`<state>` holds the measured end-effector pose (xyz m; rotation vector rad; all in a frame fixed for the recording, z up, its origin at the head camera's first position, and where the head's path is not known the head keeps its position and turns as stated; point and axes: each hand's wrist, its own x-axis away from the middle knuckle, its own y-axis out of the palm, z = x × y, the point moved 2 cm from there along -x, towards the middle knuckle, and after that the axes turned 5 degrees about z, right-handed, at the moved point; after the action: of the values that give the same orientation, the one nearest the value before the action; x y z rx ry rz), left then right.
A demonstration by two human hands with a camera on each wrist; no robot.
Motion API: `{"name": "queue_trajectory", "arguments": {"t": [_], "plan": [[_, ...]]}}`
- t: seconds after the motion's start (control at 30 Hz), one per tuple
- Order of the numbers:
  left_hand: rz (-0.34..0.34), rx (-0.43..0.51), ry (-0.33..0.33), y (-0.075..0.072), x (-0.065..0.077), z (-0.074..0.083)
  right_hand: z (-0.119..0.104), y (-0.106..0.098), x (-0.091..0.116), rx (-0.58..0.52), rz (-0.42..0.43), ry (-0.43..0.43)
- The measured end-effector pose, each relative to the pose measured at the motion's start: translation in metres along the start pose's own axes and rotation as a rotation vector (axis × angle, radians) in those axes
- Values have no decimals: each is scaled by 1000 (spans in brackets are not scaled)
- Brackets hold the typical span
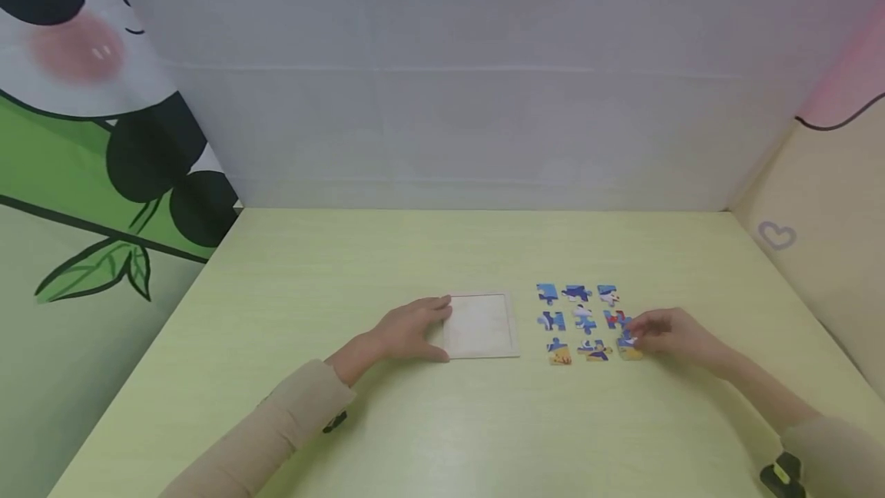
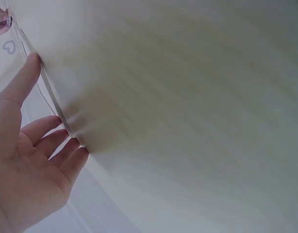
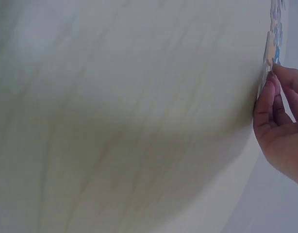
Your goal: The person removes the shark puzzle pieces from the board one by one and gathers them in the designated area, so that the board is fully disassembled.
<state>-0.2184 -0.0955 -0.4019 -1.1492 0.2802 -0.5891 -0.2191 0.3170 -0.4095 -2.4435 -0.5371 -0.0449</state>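
Observation:
A shallow white puzzle tray [image 1: 477, 327] with a raised rim lies flat on the table. My left hand [image 1: 412, 329] rests against its left edge, thumb at the near corner and relaxed fingers at the far one; the left wrist view shows these fingertips [image 2: 84, 150] along the thin edge. To the tray's right, jigsaw pieces with blue and yellow printing sit in three loose rows. My right hand [image 1: 674, 336] pinches the near right corner puzzle piece [image 1: 629, 352] between thumb and fingers, partly covering it. In the right wrist view, the fingertips meet at the edge of the pieces.
Around the right hand lie other pieces: a red and blue piece [image 1: 614, 319], a starfish-like piece [image 1: 594, 350] and a yellow-bottomed piece [image 1: 558, 352]. The pale yellow table [image 1: 332, 252] ends at a grey back wall [image 1: 484, 129]. Painted panels stand at both sides.

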Motion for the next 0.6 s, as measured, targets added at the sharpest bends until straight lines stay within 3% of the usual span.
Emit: {"name": "queue_trajectory", "arguments": {"t": [0.23, 0.6], "plan": [[-15, -5, 4, -2, 0, 0, 2, 3, 0, 42, 41, -40], [-31, -44, 25, -1, -3, -6, 0, 1, -2, 80, 39, -17]]}}
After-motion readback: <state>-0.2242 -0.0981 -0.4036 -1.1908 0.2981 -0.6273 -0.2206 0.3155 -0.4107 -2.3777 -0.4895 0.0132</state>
